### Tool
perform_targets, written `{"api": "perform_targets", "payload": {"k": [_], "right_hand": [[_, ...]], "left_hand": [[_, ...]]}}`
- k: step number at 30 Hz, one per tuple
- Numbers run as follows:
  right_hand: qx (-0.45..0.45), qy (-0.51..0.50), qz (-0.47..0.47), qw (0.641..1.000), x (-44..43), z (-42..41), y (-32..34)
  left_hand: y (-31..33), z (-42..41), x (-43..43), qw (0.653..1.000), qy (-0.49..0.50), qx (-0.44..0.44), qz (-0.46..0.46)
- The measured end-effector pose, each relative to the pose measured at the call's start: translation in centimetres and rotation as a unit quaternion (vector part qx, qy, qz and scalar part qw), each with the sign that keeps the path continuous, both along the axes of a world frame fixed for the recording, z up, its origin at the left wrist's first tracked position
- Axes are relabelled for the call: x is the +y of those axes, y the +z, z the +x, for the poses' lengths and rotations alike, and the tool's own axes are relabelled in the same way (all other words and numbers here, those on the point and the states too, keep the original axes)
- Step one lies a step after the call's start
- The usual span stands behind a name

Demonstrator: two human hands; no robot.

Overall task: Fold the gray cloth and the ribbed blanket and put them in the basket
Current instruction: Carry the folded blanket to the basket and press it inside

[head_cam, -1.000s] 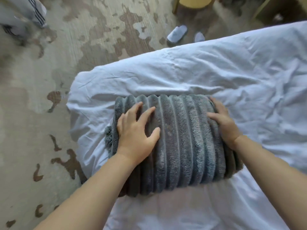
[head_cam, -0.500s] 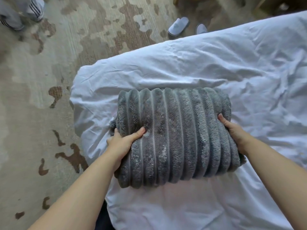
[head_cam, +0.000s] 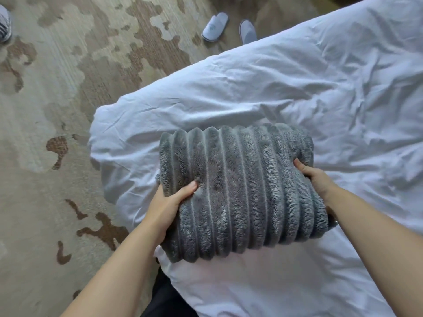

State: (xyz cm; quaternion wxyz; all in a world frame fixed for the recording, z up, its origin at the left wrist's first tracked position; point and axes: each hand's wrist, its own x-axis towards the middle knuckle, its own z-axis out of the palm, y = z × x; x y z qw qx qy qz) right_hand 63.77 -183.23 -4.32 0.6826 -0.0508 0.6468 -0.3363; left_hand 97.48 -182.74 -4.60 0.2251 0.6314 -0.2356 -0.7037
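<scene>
The ribbed blanket (head_cam: 242, 191) is dark grey and plush, folded into a thick block, and it is held up over the corner of the bed. My left hand (head_cam: 170, 202) grips its left end, thumb on top and fingers underneath. My right hand (head_cam: 314, 177) clasps its right end, fingers tucked below. The gray cloth and the basket are out of view.
The bed (head_cam: 297, 92) has a rumpled white sheet and fills the right and lower part of the view. Patterned beige and brown carpet (head_cam: 57, 133) lies to the left. Two white slippers (head_cam: 215, 26) sit on the floor beyond the bed. A striped shoe (head_cam: 3, 26) shows at the top left edge.
One second ago both hands pressed flat on the folded blanket lying on the bed. They have since slid to its ends, gripped it and raised it off the sheet.
</scene>
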Motion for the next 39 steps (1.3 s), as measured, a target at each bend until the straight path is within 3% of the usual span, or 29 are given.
{"api": "perform_targets", "payload": {"k": [10,18,26,30,39], "right_hand": [[0.008,-0.114,0.001,0.993,8.4,5.8,6.5],[-0.050,-0.087,-0.052,0.994,10.4,11.6,10.5],[-0.101,0.053,-0.153,0.982,5.8,21.5,16.7],[-0.110,0.101,-0.180,0.972,2.8,26.8,18.7],[-0.091,0.109,-0.201,0.969,-9.4,38.3,18.7]], "left_hand": [[4.7,4.9,0.9,0.992,-0.090,0.086,-0.002],[11.4,10.9,3.4,0.994,-0.059,0.061,-0.064],[19.5,21.5,8.4,0.989,0.091,0.010,-0.116],[21.3,26.3,8.9,0.982,0.155,0.026,-0.108],[20.9,37.5,-3.1,0.975,0.178,0.046,-0.122]]}}
